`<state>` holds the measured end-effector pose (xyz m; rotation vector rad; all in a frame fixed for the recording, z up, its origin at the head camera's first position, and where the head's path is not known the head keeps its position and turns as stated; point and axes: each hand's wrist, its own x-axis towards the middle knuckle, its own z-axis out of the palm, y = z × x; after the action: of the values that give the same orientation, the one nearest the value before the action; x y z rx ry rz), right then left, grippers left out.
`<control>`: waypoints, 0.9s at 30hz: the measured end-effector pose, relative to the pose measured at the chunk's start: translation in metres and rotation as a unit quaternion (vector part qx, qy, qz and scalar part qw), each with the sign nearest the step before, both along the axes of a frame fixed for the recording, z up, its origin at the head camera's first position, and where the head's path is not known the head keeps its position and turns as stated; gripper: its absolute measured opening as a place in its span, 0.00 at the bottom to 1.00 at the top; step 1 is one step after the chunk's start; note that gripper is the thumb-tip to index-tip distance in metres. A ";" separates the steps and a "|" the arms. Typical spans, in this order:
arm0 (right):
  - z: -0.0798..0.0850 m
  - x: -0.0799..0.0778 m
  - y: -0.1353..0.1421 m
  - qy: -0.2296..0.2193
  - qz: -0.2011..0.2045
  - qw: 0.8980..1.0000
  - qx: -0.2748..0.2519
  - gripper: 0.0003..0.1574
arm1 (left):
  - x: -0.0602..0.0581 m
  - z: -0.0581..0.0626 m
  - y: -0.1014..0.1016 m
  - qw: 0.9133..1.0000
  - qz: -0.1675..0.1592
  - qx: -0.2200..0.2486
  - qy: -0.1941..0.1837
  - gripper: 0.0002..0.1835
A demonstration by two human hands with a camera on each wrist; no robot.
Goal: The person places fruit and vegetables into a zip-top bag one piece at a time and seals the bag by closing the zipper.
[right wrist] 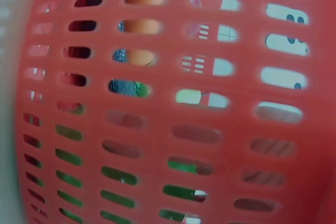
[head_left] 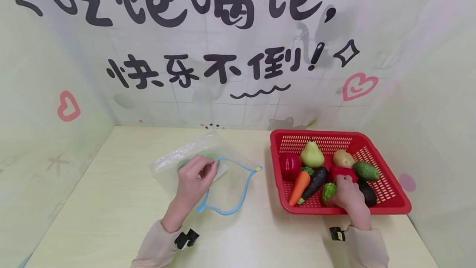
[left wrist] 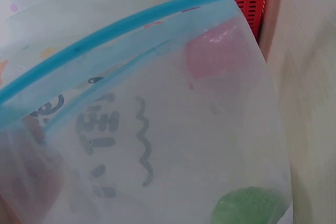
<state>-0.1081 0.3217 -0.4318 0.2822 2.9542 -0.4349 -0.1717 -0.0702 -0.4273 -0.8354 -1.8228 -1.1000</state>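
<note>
My left hand (head_left: 195, 177) pinches the rim of a clear zip bag (head_left: 227, 189) with a blue zip edge, its mouth spread toward the right. Inside, a green shape (left wrist: 249, 206) shows blurred through the plastic, and a white piece (head_left: 221, 171) lies beside the fingers in the head view. My right hand (head_left: 349, 195) reaches into a red plastic basket (head_left: 403, 202), fingers and thumb around a bumpy light-green vegetable (head_left: 329, 192). Just beyond those fingers lies a red vegetable (head_left: 343, 172). The basket's slotted wall (right wrist: 157, 114) hides most of this hand in the right wrist view.
The basket also holds a carrot (head_left: 299, 187), an eggplant (head_left: 314, 184), a pear (head_left: 312, 154), a red pepper (head_left: 291, 166), a potato (head_left: 343, 159), a cucumber (head_left: 366, 171) and a dark avocado (head_left: 368, 193). Printed walls enclose the pale table (head_left: 111, 202).
</note>
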 end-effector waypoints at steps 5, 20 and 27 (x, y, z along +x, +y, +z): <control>-0.002 -0.002 0.002 0.007 0.025 0.999 0.019 0.33 | 0.000 -0.002 0.000 1.000 0.001 -0.002 -0.005 0.08; 0.005 0.009 0.010 0.059 0.038 0.997 -0.037 0.43 | 0.001 -0.002 0.002 1.000 -0.004 -0.001 -0.006 0.05; 0.028 0.012 -0.007 0.161 0.073 0.980 -0.086 0.42 | 0.000 -0.003 0.003 1.000 0.000 -0.002 -0.009 0.06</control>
<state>-0.0957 0.3144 -0.4040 -0.0307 3.1888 -0.7775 -0.1722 -0.0673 -0.4302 -0.8310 -1.8412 -1.1075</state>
